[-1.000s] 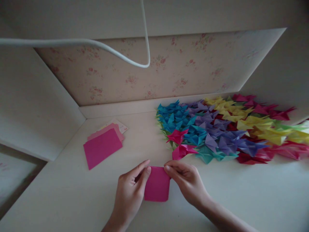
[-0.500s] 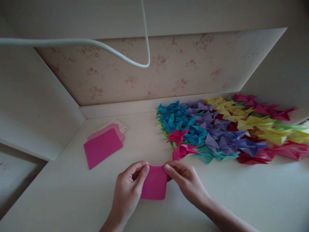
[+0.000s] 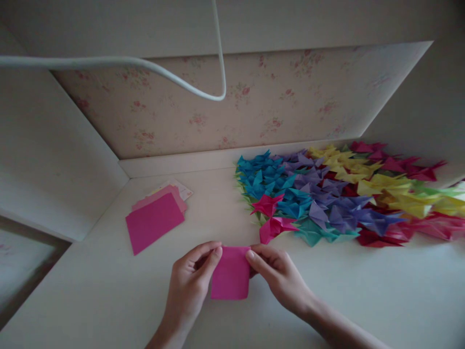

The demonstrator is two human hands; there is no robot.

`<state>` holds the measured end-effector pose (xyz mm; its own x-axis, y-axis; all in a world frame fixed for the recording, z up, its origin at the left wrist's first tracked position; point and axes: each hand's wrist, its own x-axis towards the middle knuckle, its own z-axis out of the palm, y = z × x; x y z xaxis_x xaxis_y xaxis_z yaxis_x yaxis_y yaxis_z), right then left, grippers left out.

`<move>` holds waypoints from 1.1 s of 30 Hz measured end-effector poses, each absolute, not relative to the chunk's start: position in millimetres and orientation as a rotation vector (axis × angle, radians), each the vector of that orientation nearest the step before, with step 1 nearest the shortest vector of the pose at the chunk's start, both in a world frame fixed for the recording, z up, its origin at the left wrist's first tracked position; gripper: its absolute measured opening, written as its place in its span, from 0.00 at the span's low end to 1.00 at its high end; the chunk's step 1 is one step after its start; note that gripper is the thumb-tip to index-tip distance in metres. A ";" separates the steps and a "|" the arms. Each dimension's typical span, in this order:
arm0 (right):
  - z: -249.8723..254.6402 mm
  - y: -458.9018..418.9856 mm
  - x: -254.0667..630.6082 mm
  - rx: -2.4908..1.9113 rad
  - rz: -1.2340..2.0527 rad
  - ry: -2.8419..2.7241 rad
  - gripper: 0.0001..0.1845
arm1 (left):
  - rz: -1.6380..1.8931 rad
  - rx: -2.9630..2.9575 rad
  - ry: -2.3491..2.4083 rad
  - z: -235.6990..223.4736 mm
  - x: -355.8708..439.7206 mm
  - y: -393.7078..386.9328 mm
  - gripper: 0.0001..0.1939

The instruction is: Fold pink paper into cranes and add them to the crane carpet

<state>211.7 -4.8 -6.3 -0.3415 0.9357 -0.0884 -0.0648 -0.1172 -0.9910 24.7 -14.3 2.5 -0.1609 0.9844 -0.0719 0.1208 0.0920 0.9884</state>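
Note:
Between my hands is a small magenta square of folded origami paper [image 3: 230, 276], its face toward me. My left hand [image 3: 194, 274] pinches the upper left corner between thumb and fingers. The upper right corner is pinched by my right hand [image 3: 278, 271], thumb in front and fingers behind. Just beyond the paper lie two folded pink paper cranes [image 3: 276, 228] at the near left edge of a large spread of paper cranes [image 3: 327, 194] in blue, purple, yellow, red and green.
Left of my hands lies a stack of origami sheets [image 3: 156, 223], magenta on top with paler pinks beneath. A white cable [image 3: 174, 83] hangs across the upper view. White panels stand at both sides of the white desk [image 3: 109, 305], with a floral back wall [image 3: 232, 111].
Both hands and the paper have shifted very slightly to the left and up. The same two-corner pinch is kept.

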 end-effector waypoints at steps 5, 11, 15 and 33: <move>-6.2 -7.1 213.8 -1.096 1.466 -1.424 0.22 | 1.168 1.170 1.477 2.6 23.4 -12.9 0.14; -7.4 -5.3 215.8 -1.136 1.427 -1.441 0.22 | 1.100 1.227 1.451 4.0 24.3 -13.6 0.14; -6.6 -4.7 213.0 -1.072 1.572 -1.413 0.22 | 1.139 1.252 1.483 4.9 23.9 -14.4 0.14; -6.7 -12.1 214.5 -1.170 1.272 -1.967 0.21 | 0.821 2.274 1.364 0.2 28.8 -23.9 0.08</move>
<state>214.5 -12.1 -6.7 -0.4934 0.8693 -0.0292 0.3834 0.1872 -0.9044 28.8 -23.9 0.2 0.3641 0.8841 0.2928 0.6727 -0.4671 0.5738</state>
